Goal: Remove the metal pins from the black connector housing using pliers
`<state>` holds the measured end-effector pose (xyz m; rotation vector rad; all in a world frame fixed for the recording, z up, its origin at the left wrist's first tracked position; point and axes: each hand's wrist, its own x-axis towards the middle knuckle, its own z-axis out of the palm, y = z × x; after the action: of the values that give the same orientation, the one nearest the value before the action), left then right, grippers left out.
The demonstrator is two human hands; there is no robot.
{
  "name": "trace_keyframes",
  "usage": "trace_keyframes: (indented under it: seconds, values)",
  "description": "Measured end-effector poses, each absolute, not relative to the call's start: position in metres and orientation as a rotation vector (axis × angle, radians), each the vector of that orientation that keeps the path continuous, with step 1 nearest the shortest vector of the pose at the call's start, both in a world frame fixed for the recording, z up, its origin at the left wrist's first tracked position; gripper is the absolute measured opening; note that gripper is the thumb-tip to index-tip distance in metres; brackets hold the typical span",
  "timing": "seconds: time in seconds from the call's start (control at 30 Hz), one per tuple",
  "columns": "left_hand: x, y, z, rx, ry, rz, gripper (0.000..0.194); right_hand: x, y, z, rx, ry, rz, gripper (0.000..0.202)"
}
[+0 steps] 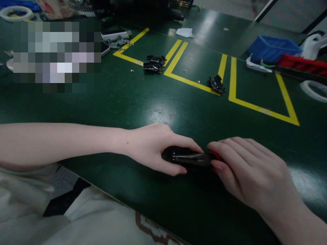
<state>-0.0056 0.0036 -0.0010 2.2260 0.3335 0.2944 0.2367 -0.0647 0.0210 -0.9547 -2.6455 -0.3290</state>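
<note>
A long black object with a shiny slotted strip along its top (190,157) lies between my two hands, low over the near side of the green table (102,105). My left hand (158,146) is closed round its left end, thumb on the near side and fingers on the far side. At the opposite end, my right hand (250,166) pinches a red part (216,155) that adjoins the black object. Much of the red part is hidden by the fingers, so its kind cannot be told.
Small black assemblies (154,64) and another one (216,84) sit by yellow tape markings (194,81). At the back right are a blue bin (273,47), a red rack (304,64) and a white tape roll (315,90). The upper left holds a phone (104,48) beside a blurred-out patch.
</note>
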Motion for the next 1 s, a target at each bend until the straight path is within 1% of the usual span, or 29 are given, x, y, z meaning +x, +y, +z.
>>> trace_keyframes:
  seconds: [0.2, 0.37, 0.57, 0.67, 0.8, 0.87, 0.93, 1.0]
  values:
    - [-0.005, 0.003, 0.001, 2.152, 0.359, 0.295, 0.045, 0.241, -0.066, 0.018, -0.989, -2.627, -0.319, 0.023]
    - [-0.005, 0.002, 0.004, 2.082, 0.39, 0.333, 0.038, 0.251, -0.069, 0.017, -1.017, -2.581, -0.323, 0.027]
    - [-0.005, 0.002, 0.005, 2.059, 0.382, 0.453, 0.026, 0.261, -0.073, 0.003, -1.239, -2.139, 0.066, 0.039]
    - [-0.006, 0.003, 0.003, 2.036, 0.386, 0.447, 0.032, 0.26, -0.067, -0.008, -1.258, -1.938, 0.2, 0.039]
    - [-0.007, 0.004, 0.002, 2.029, 0.365, 0.422, 0.052, 0.253, -0.057, -0.014, -1.237, -1.713, 0.303, 0.034]
    - [-0.007, 0.006, 0.002, 2.038, 0.319, 0.434, 0.052, 0.25, -0.055, -0.014, -1.282, -1.624, 0.325, 0.034]
    - [-0.007, 0.007, 0.002, 2.04, 0.292, 0.453, 0.042, 0.248, -0.056, -0.013, -1.367, -1.564, 0.339, 0.043]
    - [-0.007, 0.01, 0.003, 2.046, 0.305, 0.478, 0.036, 0.249, -0.058, -0.014, -1.451, -1.538, 0.345, 0.06]
